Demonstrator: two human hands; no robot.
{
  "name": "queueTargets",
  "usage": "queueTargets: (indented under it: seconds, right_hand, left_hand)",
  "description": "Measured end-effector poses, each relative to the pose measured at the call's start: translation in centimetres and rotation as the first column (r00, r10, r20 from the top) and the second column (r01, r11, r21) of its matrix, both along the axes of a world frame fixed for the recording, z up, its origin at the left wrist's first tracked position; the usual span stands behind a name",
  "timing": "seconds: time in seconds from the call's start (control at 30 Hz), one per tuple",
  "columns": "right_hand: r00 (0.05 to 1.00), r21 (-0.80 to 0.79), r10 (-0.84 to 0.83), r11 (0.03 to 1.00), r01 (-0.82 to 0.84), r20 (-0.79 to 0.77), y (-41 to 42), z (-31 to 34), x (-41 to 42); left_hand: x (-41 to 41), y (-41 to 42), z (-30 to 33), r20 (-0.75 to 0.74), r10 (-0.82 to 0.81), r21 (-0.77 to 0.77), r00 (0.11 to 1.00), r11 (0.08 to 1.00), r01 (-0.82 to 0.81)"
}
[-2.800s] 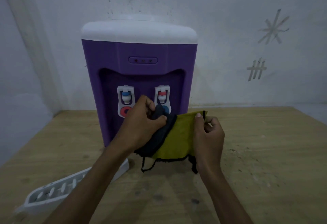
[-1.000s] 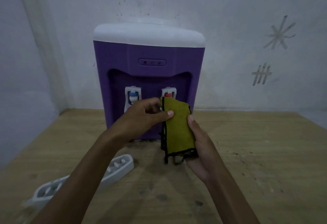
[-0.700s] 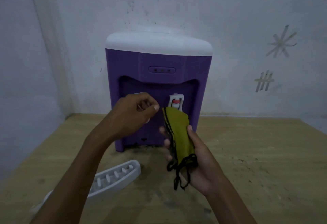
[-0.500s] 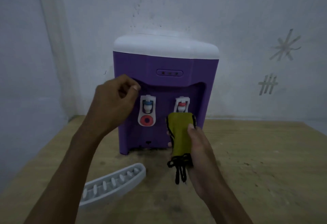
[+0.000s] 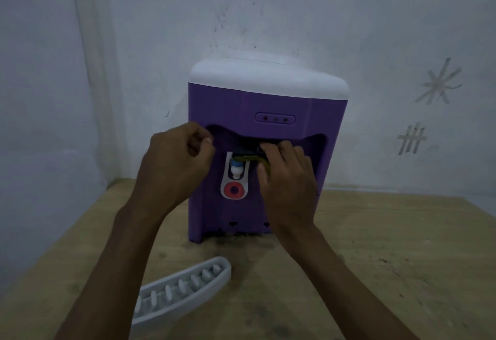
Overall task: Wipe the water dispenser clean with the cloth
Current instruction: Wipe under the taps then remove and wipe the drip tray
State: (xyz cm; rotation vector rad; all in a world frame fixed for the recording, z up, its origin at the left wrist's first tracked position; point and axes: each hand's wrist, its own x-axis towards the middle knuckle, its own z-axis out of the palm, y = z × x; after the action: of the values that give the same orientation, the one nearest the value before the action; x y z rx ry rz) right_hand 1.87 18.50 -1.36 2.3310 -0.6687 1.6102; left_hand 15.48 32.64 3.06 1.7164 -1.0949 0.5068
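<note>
A purple water dispenser [image 5: 268, 108] with a white top stands on the wooden table [image 5: 389, 259] against the wall. My right hand [image 5: 287, 176] is inside its front recess and grips the folded yellow-green cloth [image 5: 248, 157], pressing it against the top of the blue tap [image 5: 236, 170]. Most of the cloth is hidden under my fingers, and the second tap is hidden behind this hand. My left hand [image 5: 177, 162] hovers at the dispenser's front left edge with curled fingers that hold nothing.
A white slotted drip tray [image 5: 182, 290] lies loose on the table in front of the dispenser, to the left. The wall stands close behind, and a side wall closes off the left.
My right hand carried the folded cloth up from in front of the taps into the recess, onto the blue tap. My left hand let go of the cloth and rose to the dispenser's left edge.
</note>
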Motion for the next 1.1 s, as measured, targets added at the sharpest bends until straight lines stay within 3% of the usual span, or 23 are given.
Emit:
queueTargets:
  seconds: [0.17, 0.3, 0.43, 0.87, 1.1]
  right_hand:
    - [0.998, -0.002, -0.036, 0.999, 0.036, -0.049, 1.2, 1.0, 1.0]
    - [0.997, 0.068, -0.062, 0.996, 0.066, -0.054, 2.4, 1.6, 1.8]
    - [0.998, 0.218, 0.058, 0.974, -0.060, 0.015, 3.6, 1.6, 2.9]
    - [0.985, -0.017, -0.163, 0.987, 0.163, -0.059, 0.2, -1.3, 0.5]
    - [0.977, -0.120, -0.206, 0.973, 0.198, -0.061, -0.9, -4.5, 0.8]
  left_hand:
    - [0.6, -1.1, -0.7, 0.049, -0.042, 0.273, 0.998, 0.962, 0.027]
    - [0.6, -2.1, -1.8, 0.034, -0.046, 0.280, 0.998, 0.959, 0.035]
    - [1.0, -1.9, -1.8, -0.017, -0.052, 0.274, 0.998, 0.960, 0.055]
    - [1.3, -1.9, -1.6, -0.040, -0.111, 0.257, 0.993, 0.959, 0.117]
    - [1.3, -1.8, -1.8, -0.056, -0.143, 0.235, 0.988, 0.960, 0.153]
